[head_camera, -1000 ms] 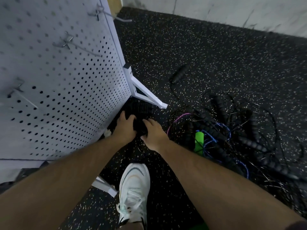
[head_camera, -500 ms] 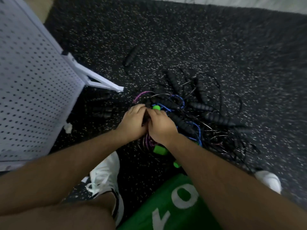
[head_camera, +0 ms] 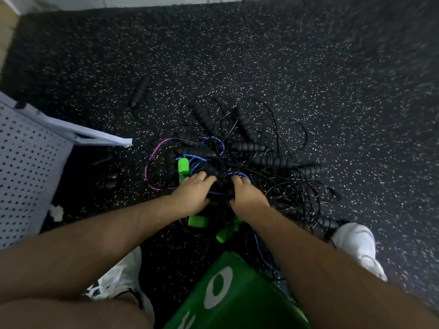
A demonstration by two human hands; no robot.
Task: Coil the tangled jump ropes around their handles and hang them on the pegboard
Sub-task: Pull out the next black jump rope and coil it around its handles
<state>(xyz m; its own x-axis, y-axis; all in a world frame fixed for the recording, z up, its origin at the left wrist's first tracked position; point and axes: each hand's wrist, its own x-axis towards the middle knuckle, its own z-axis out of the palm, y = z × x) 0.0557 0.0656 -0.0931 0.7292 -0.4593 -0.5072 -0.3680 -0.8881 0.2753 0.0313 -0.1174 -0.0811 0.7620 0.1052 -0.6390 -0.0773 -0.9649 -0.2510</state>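
The left grip [head_camera: 192, 193] and right grip [head_camera: 247, 198] have been brought from the foot of the pegboard [head_camera: 28, 167] to the tangled jump ropes [head_camera: 249, 150] heaped on the floor [head_camera: 332, 91]; untangling is judged begun, with nothing yet coiled. Both are sunk, fingers curled, among the cords near a green handle [head_camera: 183, 165]; whether a strand is clamped cannot be told.

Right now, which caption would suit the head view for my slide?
Left hand and right hand reach into the tangled jump ropes on a speckled black floor, the white pegboard at the left.
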